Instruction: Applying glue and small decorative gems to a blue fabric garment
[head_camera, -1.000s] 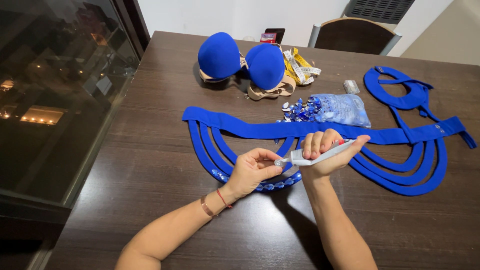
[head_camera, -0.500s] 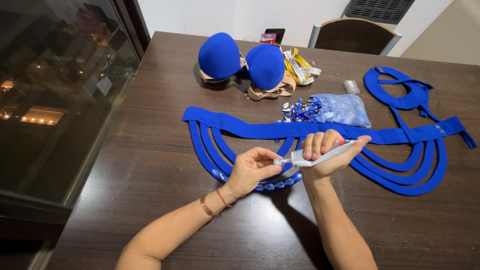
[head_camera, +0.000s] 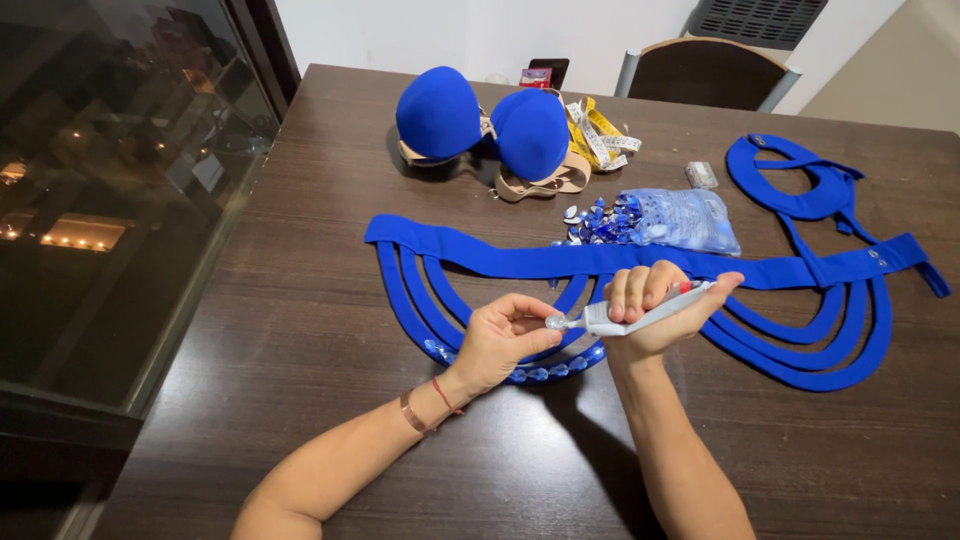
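From the head view, the right hand (head_camera: 655, 310) grips a glue tube (head_camera: 640, 312) lying near-horizontal, nozzle pointing left. Its tip touches a small gem pinched in the left hand (head_camera: 505, 338) fingers (head_camera: 530, 325), just above the blue strap (head_camera: 480, 345) on the tabletop (head_camera: 300, 300).

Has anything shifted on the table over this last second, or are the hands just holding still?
Nothing visibly moved. The right hand keeps gripping the glue tube, its tip at the small gem pinched in the left hand, over the blue strap piece.

Grey glue tube (head_camera: 640, 314) — near level, nozzle touching small gem (head_camera: 552, 323)
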